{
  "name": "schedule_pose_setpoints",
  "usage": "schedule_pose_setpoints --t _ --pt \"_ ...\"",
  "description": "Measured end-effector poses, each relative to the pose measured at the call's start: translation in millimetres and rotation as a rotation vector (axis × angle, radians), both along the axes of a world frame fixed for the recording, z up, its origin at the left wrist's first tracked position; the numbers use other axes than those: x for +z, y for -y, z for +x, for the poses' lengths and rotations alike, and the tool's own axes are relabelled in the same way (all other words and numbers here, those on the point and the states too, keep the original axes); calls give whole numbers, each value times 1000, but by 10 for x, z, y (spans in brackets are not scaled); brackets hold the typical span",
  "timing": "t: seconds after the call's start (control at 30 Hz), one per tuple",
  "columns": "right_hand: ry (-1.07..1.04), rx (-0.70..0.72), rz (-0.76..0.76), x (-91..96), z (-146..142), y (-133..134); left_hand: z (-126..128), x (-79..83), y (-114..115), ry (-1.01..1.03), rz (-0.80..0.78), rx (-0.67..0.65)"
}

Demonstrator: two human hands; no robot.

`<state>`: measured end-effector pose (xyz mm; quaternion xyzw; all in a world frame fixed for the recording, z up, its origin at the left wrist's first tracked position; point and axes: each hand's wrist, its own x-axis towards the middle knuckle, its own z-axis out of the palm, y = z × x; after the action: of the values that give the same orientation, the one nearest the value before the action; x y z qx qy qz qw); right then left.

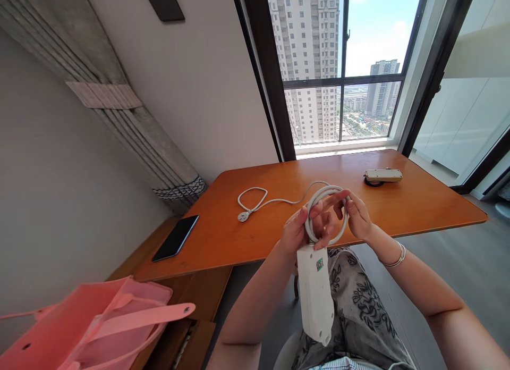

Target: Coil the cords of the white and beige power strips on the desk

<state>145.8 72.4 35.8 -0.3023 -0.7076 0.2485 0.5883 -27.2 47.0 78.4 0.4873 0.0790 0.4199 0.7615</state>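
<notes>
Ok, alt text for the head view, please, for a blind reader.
The person's left hand and right hand hold a looped white cable at an orange-brown wooden table, a long white power strip below. On the table lie the cable's white plug, a flat black device at left and a beige oblong block at right.

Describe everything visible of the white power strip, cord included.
The white power strip looks plastic, long, with a square code sticker near its upper end; no sockets show. It points end-down before the patterned trousers. Its cord is coiled between the left hand and right hand, both touching it, then trails over the table to its plug.
</notes>
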Motion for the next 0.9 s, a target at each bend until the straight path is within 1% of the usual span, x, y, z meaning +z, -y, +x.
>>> schedule_pose_setpoints --t 0.13,0.23,0.3,0.37,0.47,0.67,0.73,0.8,0.9 --pt "184 -125 105 -186 102 -87 -130 112 39 9 65 272" --pt "211 -190 99 -346 160 -149 -232 178 57 -44 113 450" --pt "173 -227 99 -427 178 -164 -271 203 42 -51 134 506" --pt "165 -288 127 -451 182 -152 -285 212 5 -38 166 497" --pt "291 -340 169 -358 174 -94 -280 193 -68 -40 224 460" --pt "837 -262 222 0 113 89 -271 67 -162 -124 380 441" --pt "986 -251 251 105 81 158 -269 37 -165 -190 464 433" --pt "1081 -240 266 193 43 223 -263 32 -153 -278 575 422" --pt "1108 -208 248 282 -23 304 -242 64 -117 -449 790 421"
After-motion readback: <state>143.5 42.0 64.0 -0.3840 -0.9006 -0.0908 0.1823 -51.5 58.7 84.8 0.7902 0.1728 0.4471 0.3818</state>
